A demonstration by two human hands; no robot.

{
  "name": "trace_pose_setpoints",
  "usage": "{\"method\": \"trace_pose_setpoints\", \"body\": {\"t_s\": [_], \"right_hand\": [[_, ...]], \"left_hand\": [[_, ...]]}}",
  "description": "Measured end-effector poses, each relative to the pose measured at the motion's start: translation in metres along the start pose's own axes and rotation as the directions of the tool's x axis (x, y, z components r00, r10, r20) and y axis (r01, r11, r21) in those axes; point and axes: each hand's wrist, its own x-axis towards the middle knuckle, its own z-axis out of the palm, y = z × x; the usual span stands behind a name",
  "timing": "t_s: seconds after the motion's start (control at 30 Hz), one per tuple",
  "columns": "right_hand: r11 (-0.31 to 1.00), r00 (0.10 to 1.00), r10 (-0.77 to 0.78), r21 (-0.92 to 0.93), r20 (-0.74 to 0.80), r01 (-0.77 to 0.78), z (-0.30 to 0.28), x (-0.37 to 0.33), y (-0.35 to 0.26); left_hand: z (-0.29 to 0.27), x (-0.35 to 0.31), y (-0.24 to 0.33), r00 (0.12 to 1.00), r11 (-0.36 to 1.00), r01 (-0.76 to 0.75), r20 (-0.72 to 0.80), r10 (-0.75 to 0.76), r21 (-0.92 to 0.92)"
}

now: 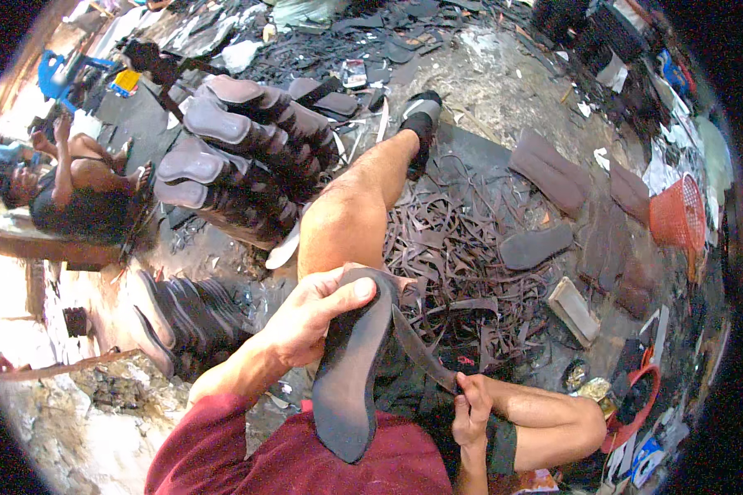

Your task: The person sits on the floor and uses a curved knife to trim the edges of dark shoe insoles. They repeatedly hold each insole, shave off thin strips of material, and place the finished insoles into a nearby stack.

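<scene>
A dark grey shoe sole [348,371] lies tilted in front of my chest, its pale face up and its pointed end towards me. My left hand [305,318] is closed on its far end, the thumb pressed on the top face. From the sole's right edge a thin dark strip [421,356] runs down to my right hand [472,410], whose fingers are closed on its end. Whether the strip is still joined to the sole near my left fingers cannot be made out. Beyond lies a heap of curled offcuts [462,247], between my legs.
Stacked soles [239,140] stand left of my outstretched leg [347,206], with another row [198,318] nearer. On the right lie a loose sole [537,247], brown sheets [549,169], a pale block [574,311] and a red basket [677,212]. Another person [74,169] sits far left.
</scene>
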Motion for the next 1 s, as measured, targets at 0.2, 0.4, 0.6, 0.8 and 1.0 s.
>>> {"method": "trace_pose_setpoints", "body": {"t_s": [0.2,0.4,0.6,0.8,1.0], "right_hand": [[1.0,0.999,0.02,0.009,0.035,-0.02,-0.013,0.045,-0.025],[0.961,0.922,-0.168,-0.152,0.348,0.232,-0.063,0.129,-0.063],[0.946,0.826,-0.187,-0.128,0.532,0.297,-0.061,0.189,-0.1],[0.973,0.798,-0.196,0.009,0.57,0.232,-0.062,0.204,-0.103],[0.922,0.992,0.122,0.371,-0.001,-0.113,-0.074,0.128,-0.106]], "left_hand": [[0.001,0.007,-0.008,0.998,0.984,-0.058,0.049,0.051,0.167],[0.001,0.004,-0.005,0.996,0.834,-0.058,0.085,0.013,0.548],[0.009,0.008,-0.01,0.988,0.868,-0.063,0.151,-0.014,0.492],[0.0,0.018,-0.007,0.909,0.707,-0.167,0.385,-0.159,0.687],[-0.029,0.023,-0.042,0.882,0.959,-0.256,0.435,0.182,0.119]]}}
